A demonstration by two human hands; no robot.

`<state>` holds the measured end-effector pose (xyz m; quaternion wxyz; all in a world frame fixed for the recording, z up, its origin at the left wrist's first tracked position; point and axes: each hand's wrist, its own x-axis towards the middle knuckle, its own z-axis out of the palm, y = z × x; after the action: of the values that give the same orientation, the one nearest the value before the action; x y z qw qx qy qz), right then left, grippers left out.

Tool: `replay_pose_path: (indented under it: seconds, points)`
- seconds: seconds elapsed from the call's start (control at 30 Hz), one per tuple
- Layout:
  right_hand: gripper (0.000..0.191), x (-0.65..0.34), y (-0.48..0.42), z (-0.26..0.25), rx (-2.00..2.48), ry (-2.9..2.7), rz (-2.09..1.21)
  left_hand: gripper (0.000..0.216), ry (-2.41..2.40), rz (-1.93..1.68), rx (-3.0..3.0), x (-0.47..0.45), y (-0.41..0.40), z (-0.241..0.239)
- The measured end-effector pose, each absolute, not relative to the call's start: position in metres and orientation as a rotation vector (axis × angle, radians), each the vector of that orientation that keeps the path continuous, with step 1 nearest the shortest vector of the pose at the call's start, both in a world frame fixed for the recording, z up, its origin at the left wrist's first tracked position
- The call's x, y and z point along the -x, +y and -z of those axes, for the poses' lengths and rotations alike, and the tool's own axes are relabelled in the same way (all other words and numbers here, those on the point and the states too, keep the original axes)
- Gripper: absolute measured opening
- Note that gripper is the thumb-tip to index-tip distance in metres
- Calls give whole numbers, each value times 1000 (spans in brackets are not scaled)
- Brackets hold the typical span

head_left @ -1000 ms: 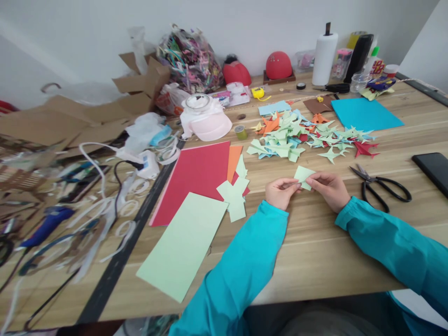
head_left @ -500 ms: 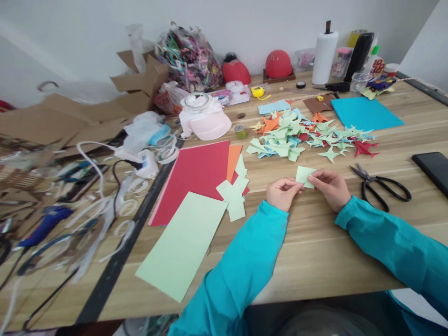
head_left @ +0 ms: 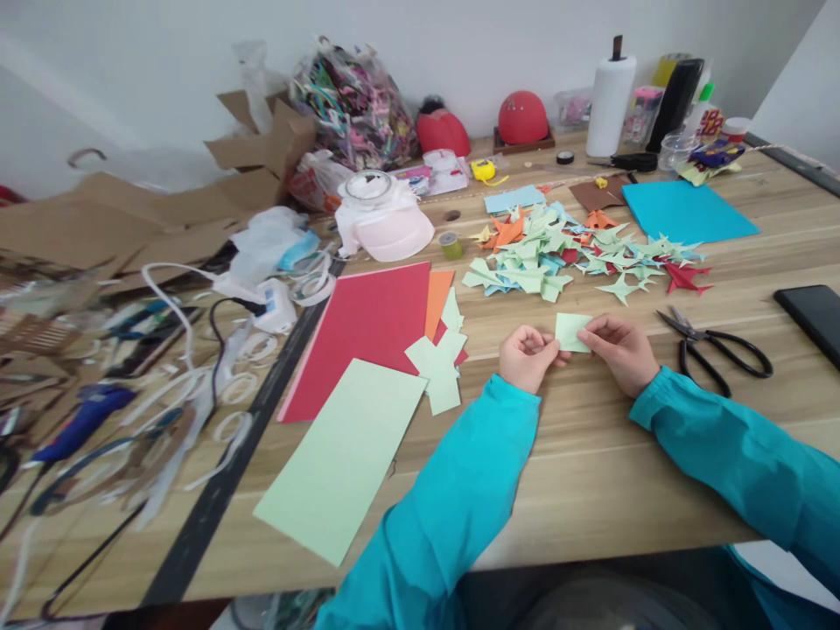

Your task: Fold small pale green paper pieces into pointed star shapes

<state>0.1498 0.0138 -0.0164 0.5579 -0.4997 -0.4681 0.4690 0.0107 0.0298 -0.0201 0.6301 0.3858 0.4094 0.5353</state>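
Observation:
A small pale green paper piece (head_left: 571,332) lies between my two hands just above the wooden table (head_left: 591,472). My left hand (head_left: 527,358) is curled, its fingers pinching the paper's left lower edge. My right hand (head_left: 620,349) pinches the paper's right side with thumb and fingers. Both arms wear teal sleeves. Behind the hands lies a heap of folded paper shapes (head_left: 564,254), mostly green with orange, blue and red ones.
Black scissors (head_left: 718,352) lie right of my right hand, a dark phone (head_left: 814,317) further right. A red sheet (head_left: 367,328), a large green sheet (head_left: 345,455) and green offcuts (head_left: 438,366) lie to the left. A blue sheet (head_left: 686,213), a paper roll (head_left: 610,94) and clutter fill the back.
The green paper has turned slightly flatter and risen a little between my fingers. My left hand has curled tighter. Everything else on the table is unchanged.

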Motion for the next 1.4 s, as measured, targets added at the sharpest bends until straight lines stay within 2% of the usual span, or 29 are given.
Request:
replay_pose_path:
  seconds: [1.1, 1.4]
  points:
    - [28, -150, 16, 25, 1209, -989, -1085, 44, 900, -1187, -1028, -10, 28, 21]
    - [37, -150, 17, 23, 1120, -937, -1125, 45, 888, -1188, -1014, -10, 29, 23]
